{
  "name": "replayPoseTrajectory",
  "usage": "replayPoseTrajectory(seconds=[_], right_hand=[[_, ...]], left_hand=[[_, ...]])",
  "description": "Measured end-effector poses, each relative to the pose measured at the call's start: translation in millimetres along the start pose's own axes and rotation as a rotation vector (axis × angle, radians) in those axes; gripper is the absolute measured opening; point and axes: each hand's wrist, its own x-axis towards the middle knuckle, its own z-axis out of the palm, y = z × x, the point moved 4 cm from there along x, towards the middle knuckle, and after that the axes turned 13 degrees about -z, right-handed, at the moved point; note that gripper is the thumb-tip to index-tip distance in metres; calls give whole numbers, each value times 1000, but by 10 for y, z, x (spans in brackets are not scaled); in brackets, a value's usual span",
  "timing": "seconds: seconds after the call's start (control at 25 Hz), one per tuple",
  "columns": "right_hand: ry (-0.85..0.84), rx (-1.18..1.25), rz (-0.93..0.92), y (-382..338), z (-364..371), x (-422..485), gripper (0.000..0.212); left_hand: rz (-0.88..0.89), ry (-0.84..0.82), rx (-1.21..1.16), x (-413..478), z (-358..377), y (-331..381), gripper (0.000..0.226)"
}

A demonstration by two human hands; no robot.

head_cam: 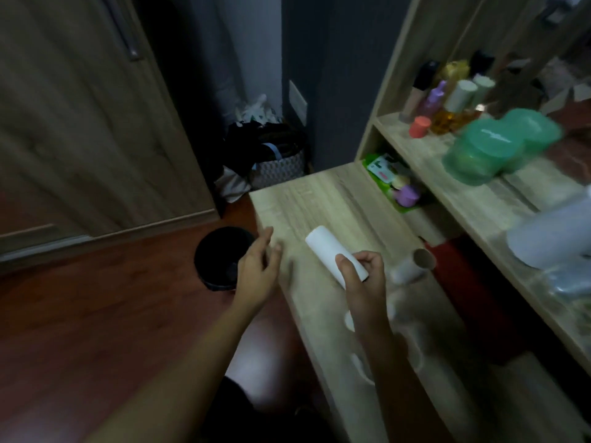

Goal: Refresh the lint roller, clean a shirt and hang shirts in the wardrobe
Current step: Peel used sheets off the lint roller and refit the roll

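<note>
Holding the white lint roll [329, 251] by its near end, right grip [361, 282] curled round it, thumb on top, just over the wood-grain surface [319, 199]. Judged light: a stiff, smooth paper cylinder, probably tacky once peeled, so the ends are the safest hold. Left grip [259, 266] released, fingers loose, at 9 o'clock of the roll. Bare cardboard core [422, 260] lies at 3 o'clock.

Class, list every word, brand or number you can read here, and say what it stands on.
No text is readable.
Green packet in the lower compartment: print too blurred.
Bottles on the shelf: labels too blurred.
White roll in the right hand: no print shows.
</note>
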Motion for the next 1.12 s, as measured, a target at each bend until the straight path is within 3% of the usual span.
replayPoseTrajectory(seconds=[0.2, 0.44, 0.76, 0.92, 1.0, 1.12], right_hand=[[-68, -18, 83, 322, 1377, 112, 30], [-163, -189, 165, 1483, 2776, 355, 31], [-303, -199, 425, 4147, 3628, 650, 40], [-447, -303, 398, 4974, 3867, 634, 46], [-500, -353, 377, 5277, 4032, 697, 54], [-679, -444, 386, 5536, 4245, 708, 74]], left_hand=[[-158, 69, 94, 1020, -864, -602, 43], [-217, 24, 310, 2334, -1320, -1788, 47], [-375, -14, 408, 3619, -573, -4176, 62], [-530, 5, 384, 3884, -206, -4969, 73], [-592, -4, 402, 3933, -78, -5233, 62], [-549, 25, 480, 3945, -28, -5412, 45]])
